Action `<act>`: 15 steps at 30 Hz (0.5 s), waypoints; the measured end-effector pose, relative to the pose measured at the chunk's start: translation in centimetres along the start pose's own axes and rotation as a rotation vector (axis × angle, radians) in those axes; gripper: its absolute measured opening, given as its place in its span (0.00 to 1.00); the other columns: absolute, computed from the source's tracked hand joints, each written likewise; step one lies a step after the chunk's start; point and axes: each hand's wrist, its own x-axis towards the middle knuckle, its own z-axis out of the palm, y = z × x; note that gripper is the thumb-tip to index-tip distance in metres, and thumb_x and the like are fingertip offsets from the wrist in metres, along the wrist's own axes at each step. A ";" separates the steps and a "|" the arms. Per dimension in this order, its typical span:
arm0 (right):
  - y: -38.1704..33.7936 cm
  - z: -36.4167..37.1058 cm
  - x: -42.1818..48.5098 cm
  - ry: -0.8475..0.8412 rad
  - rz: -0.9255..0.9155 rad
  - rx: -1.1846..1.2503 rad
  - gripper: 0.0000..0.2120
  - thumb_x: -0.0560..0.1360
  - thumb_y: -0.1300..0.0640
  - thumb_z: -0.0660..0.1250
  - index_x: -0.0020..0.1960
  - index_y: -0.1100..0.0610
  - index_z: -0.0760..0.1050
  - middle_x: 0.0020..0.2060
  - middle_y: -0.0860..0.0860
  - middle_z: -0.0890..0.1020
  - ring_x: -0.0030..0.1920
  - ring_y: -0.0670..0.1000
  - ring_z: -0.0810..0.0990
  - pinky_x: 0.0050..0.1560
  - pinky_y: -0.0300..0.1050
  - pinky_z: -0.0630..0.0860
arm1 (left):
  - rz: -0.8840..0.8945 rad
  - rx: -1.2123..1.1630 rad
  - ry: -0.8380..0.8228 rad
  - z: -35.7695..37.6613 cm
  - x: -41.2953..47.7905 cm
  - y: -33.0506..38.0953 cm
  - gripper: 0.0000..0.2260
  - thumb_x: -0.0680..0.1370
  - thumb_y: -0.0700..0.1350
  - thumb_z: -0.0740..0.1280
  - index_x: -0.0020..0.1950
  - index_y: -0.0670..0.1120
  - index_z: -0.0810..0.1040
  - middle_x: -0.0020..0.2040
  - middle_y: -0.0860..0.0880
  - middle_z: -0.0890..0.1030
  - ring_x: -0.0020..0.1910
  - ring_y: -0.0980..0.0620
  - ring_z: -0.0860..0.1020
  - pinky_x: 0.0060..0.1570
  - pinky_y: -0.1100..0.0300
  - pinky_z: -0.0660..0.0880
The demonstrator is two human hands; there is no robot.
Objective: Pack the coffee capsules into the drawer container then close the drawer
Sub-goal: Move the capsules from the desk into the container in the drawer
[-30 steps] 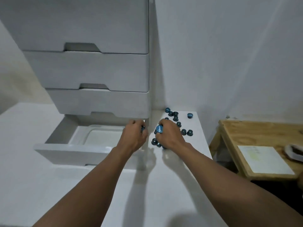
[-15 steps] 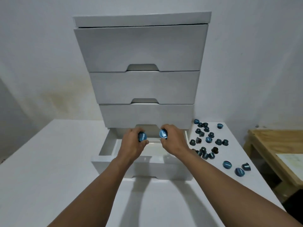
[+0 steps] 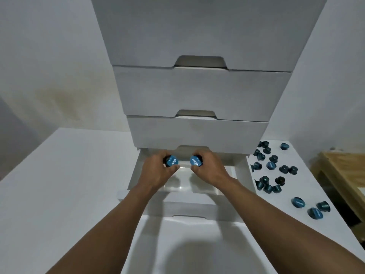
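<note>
Both our hands have come from the loose capsules (image 3: 271, 165) on the worktop (image 3: 59, 194) to above the open bottom drawer (image 3: 189, 208). Our left hand (image 3: 158, 173) curls its fingers (image 3: 156, 158) round one blue capsule (image 3: 172, 161), and our right hand (image 3: 209, 171) curls its fingers round a second capsule (image 3: 196, 161).

Lettering on capsule (image 3: 171, 161) seemingly illegible
</note>
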 end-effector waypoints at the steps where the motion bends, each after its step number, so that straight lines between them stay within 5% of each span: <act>1: 0.4 0.6 0.6 -0.021 0.002 0.001 0.10 0.67 0.64 0.70 0.48 0.57 0.77 0.42 0.50 0.79 0.41 0.49 0.76 0.40 0.42 0.74 | 0.000 0.019 -0.030 0.1 0.7 -0.6 0.12 0.70 0.47 0.75 0.51 0.46 0.80 0.44 0.51 0.82 0.43 0.53 0.80 0.48 0.55 0.79; 4: 1.9 2.5 1.6 -0.084 0.061 0.034 0.15 0.68 0.65 0.68 0.53 0.55 0.77 0.46 0.48 0.79 0.44 0.48 0.76 0.42 0.36 0.68 | -0.018 0.056 -0.069 0.6 2.4 -2.7 0.14 0.69 0.46 0.76 0.52 0.46 0.81 0.46 0.50 0.83 0.43 0.53 0.80 0.48 0.56 0.78; 9: 4.2 5.5 1.2 -0.200 0.143 0.103 0.20 0.69 0.66 0.68 0.60 0.57 0.75 0.53 0.51 0.80 0.52 0.51 0.78 0.52 0.39 0.73 | -0.040 0.182 -0.263 1.9 3.8 -6.4 0.20 0.70 0.47 0.75 0.60 0.46 0.78 0.53 0.50 0.82 0.48 0.53 0.79 0.48 0.65 0.71; 15: 6.2 7.3 2.1 -0.341 0.107 0.037 0.19 0.67 0.66 0.69 0.58 0.56 0.77 0.54 0.51 0.81 0.54 0.51 0.78 0.52 0.37 0.71 | 0.142 0.339 -0.552 3.3 6.0 -9.2 0.17 0.70 0.46 0.73 0.57 0.47 0.78 0.51 0.49 0.81 0.47 0.49 0.79 0.50 0.56 0.77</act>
